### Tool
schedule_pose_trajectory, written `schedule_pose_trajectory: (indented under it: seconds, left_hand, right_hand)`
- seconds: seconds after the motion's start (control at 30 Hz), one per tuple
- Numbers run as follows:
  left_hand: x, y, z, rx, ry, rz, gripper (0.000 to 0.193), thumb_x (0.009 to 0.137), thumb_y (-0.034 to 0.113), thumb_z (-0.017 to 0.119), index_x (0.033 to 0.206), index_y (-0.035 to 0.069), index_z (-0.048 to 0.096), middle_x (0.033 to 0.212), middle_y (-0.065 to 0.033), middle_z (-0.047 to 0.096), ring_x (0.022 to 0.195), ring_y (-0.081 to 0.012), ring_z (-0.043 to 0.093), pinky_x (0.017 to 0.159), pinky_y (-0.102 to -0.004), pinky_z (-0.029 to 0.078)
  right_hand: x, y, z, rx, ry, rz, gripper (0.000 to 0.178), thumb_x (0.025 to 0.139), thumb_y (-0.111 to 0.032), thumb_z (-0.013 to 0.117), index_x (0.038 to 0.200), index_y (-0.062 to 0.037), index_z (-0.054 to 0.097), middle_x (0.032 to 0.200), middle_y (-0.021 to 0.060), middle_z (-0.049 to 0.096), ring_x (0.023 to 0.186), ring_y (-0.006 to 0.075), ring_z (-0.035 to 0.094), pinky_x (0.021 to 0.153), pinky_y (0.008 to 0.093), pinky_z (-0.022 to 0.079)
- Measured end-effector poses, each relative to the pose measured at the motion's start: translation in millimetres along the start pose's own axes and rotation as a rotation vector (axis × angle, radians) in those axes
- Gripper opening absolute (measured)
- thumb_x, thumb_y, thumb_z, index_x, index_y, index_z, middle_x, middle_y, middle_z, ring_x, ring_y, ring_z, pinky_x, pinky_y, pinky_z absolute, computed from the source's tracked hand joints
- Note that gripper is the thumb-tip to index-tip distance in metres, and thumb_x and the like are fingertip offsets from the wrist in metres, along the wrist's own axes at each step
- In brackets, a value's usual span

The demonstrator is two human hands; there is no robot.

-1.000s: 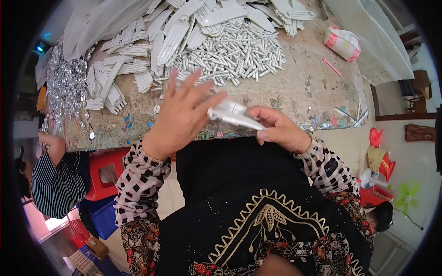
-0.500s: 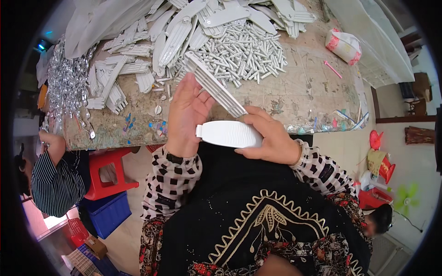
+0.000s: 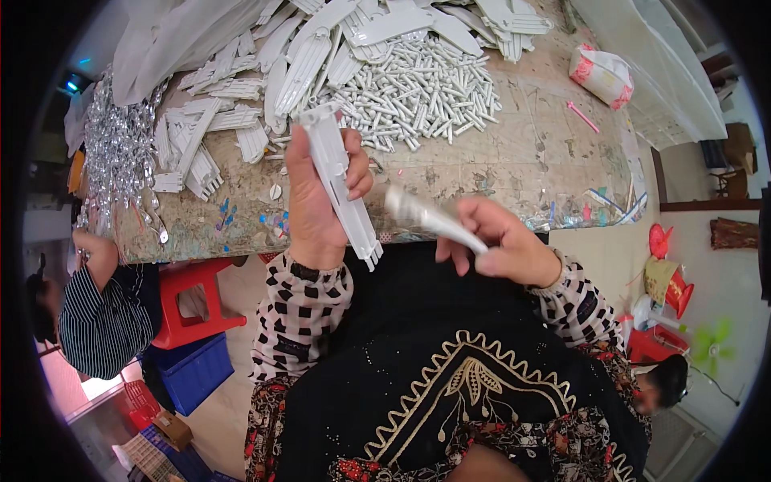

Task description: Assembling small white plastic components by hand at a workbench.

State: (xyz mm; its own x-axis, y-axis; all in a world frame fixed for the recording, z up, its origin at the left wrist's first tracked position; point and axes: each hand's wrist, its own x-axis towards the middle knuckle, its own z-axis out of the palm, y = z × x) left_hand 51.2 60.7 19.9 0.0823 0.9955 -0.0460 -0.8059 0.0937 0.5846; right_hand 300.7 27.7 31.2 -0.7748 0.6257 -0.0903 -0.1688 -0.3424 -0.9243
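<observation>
My left hand (image 3: 315,221) is closed round a long white slotted plastic part (image 3: 345,191), held upright and tilted, with small prongs at its lower end. In my right hand (image 3: 510,245) is a white oval plastic piece (image 3: 438,218), seen edge-on and blurred by motion. The two pieces are apart, over the table's near edge. Just beyond them lies a heap of short white pins (image 3: 426,92). Behind and left of the pins are piled white oval plastic parts (image 3: 305,68) and slotted white strips (image 3: 193,145).
Shiny silver strips (image 3: 120,153) hang over the worn table's (image 3: 482,173) left side. A paper cup (image 3: 601,76) lies at the back right, near a pink stick (image 3: 582,116). A person in a striped top (image 3: 108,321) is at the left, by a red stool (image 3: 189,301) and blue crate (image 3: 193,373).
The slotted part, earlier between both hands, is now gripped by my left hand alone and turned. My right hand has moved right, and the oval piece has swung edge-on.
</observation>
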Motion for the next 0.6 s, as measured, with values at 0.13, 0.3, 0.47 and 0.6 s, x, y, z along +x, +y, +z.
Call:
schedule_pose_trajectory:
  seconds: [0.13, 0.3, 0.47, 0.6]
  left_hand:
    - [-5, -9, 4, -0.048, -0.094, -0.044, 0.060, 0.091, 0.058, 0.052, 0.124, 0.008, 0.052, 0.087, -0.0036, 0.054, 0.061, -0.0097, 0.045, 0.050, -0.0219, 0.039]
    - [-16, -26, 18, 0.021, 0.036, -0.019, 0.061, 0.094, 0.053, 0.049, 0.132, 0.005, 0.047, 0.108, -0.0061, 0.059, 0.087, -0.0125, 0.058, 0.073, -0.0275, 0.049]
    - [-22, -29, 13, 0.202, -0.048, 0.085, 0.057, 0.097, 0.039, 0.053, 0.136, 0.000, 0.041, 0.132, -0.0126, 0.052, 0.115, -0.0238, 0.056, 0.100, -0.0387, 0.045]
    - [-24, -21, 7, 0.365, -0.142, 0.152, 0.057, 0.093, 0.032, 0.061, 0.136, 0.000, 0.042, 0.134, -0.0202, 0.051, 0.119, -0.0335, 0.055, 0.103, -0.0434, 0.043]
  right_hand:
    - [12, 7, 13, -0.104, 0.180, -0.174, 0.066, 0.092, -0.024, 0.058, 0.146, -0.0061, 0.026, 0.110, 0.0090, 0.055, 0.087, 0.0097, 0.052, 0.071, 0.0225, 0.042]
    - [28, 8, 18, -0.710, 0.237, -0.395, 0.066, 0.093, -0.018, 0.057, 0.148, -0.0005, 0.024, 0.139, 0.0154, 0.042, 0.122, 0.0218, 0.045, 0.103, 0.0325, 0.034]
    - [30, 11, 24, -0.748, 0.289, -0.262, 0.065, 0.093, -0.019, 0.058, 0.146, 0.0028, 0.027, 0.144, 0.0183, 0.037, 0.129, 0.0268, 0.041, 0.107, 0.0330, 0.030]
    - [25, 4, 25, -0.767, 0.267, -0.203, 0.067, 0.092, -0.019, 0.059, 0.146, 0.0028, 0.027, 0.140, 0.0185, 0.043, 0.124, 0.0273, 0.046, 0.105, 0.0327, 0.032]
